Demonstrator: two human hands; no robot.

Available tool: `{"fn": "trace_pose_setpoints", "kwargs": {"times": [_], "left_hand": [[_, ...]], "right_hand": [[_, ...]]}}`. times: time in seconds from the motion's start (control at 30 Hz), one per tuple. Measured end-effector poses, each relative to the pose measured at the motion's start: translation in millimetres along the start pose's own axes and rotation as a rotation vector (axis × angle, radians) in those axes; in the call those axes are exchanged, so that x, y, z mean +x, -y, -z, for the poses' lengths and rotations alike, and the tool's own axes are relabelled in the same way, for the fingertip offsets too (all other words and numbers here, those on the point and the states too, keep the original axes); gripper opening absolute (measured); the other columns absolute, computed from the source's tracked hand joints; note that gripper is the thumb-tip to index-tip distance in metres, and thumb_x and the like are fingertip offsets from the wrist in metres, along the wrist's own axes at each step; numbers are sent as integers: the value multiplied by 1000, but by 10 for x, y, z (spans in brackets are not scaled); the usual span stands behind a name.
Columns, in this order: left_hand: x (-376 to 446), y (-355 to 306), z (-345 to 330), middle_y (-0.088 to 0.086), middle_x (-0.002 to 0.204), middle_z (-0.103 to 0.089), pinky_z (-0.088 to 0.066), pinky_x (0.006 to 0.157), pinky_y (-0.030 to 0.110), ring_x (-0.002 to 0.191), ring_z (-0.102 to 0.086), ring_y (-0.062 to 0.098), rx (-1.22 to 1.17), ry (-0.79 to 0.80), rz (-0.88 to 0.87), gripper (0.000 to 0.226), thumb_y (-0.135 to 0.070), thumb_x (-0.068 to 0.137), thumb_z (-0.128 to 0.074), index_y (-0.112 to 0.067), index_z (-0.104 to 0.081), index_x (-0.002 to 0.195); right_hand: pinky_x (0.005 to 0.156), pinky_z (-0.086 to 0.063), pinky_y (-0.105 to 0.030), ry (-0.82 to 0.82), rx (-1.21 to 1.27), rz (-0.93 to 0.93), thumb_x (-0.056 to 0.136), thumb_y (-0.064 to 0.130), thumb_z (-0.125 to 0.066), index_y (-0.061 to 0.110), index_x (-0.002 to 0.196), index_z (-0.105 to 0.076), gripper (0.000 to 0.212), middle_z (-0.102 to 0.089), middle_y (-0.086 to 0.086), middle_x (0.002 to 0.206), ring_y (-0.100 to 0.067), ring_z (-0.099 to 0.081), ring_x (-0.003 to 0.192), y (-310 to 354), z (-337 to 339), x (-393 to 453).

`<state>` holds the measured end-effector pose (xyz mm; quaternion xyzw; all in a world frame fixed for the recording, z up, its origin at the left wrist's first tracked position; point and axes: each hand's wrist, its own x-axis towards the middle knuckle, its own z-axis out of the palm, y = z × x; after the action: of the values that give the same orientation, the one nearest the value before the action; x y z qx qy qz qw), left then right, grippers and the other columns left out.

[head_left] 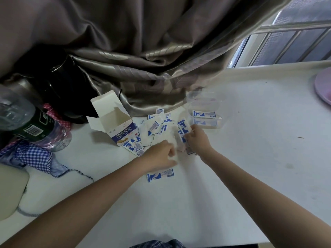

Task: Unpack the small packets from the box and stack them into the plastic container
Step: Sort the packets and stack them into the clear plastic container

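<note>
Both hands work a heap of packets (157, 129) on the bench: left hand (161, 156) fingers curl on some, right hand (196, 138) pinches one, the container (206, 111) just beyond the right fingers.

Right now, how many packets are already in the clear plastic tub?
2 visible: one packet lies against the far wall of the tub, another packet beneath it nearer the front. More may be hidden.
</note>
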<state>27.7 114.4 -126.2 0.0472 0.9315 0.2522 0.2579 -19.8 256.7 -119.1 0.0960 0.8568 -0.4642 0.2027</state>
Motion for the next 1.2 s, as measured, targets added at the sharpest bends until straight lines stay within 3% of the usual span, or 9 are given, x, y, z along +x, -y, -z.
{"fn": "trace_pose_setpoints", "kwargs": {"times": [0.07,0.2,0.3,0.53,0.7,0.8,0.93,1.03,1.2], "left_hand": [[-78,65,-63,0,114,-44,-41,76,29,104,-49,18,248,161,-39,40,-34,78,-66,-15,-52,110],[-115,50,-149,4,119,-42,-41,68,32,110,-42,20,436,142,-255,28,-17,83,-60,-9,-51,108],[-105,65,-154,4,116,-45,-45,72,36,106,-45,21,417,153,-288,14,-10,84,-57,-5,-58,96],[-75,35,-159,11,105,-55,-38,67,34,95,-52,28,382,195,-298,27,-3,80,-57,-7,-49,105],[-59,18,-141,11,109,-56,-42,76,34,101,-53,28,389,247,-269,29,-7,84,-55,-10,-52,113],[-49,52,-168,10,111,-53,-42,73,33,101,-54,28,413,188,-307,20,-15,90,-53,-9,-58,109],[-33,36,-114,7,99,-64,-41,71,27,89,-62,24,246,-20,-155,20,-28,93,-52,-11,-62,95],[68,45,1,6,74,-66,-51,64,30,63,-64,19,-107,-179,30,19,-23,95,-52,-12,-51,79],[198,0,29,5,66,-65,-53,53,27,46,-62,9,-676,-122,112,20,-13,93,-55,-12,-47,74]], "right_hand": [[78,-50,-44,61,-293,169,93,6,-39,7,118,-41,26,-62,-23,107,-37,-58,88,-58,39,-21],[69,-39,-33,147,-454,329,93,4,-40,10,129,-32,38,-63,-19,111,-37,-58,93,-165,-12,-68],[66,-29,-28,123,-452,327,93,4,-41,9,131,-32,40,-64,-18,110,-36,-57,94,-178,-38,-56],[88,-48,-43,154,-416,156,93,8,-43,8,127,-39,35,-59,-18,123,-37,-57,104,-156,60,-28],[58,-38,-21,318,-348,18,87,7,-54,10,86,-58,5,-57,-6,89,-19,-52,78,-187,133,-59],[54,-35,-19,381,-282,-38,86,5,-55,19,65,-48,25,-50,2,72,-12,-48,67,-252,163,-48],[70,-45,-26,445,37,-132,84,-1,-55,11,78,-59,14,-64,-11,90,-23,-58,80,-316,199,-25],[72,-49,-27,505,342,-193,88,-4,-52,3,92,-61,12,-66,-10,91,-22,-61,83,-315,245,-15],[74,-50,-29,554,306,-170,88,-1,-54,10,91,-63,14,-67,-8,95,-21,-61,87,-223,205,-49]]}}
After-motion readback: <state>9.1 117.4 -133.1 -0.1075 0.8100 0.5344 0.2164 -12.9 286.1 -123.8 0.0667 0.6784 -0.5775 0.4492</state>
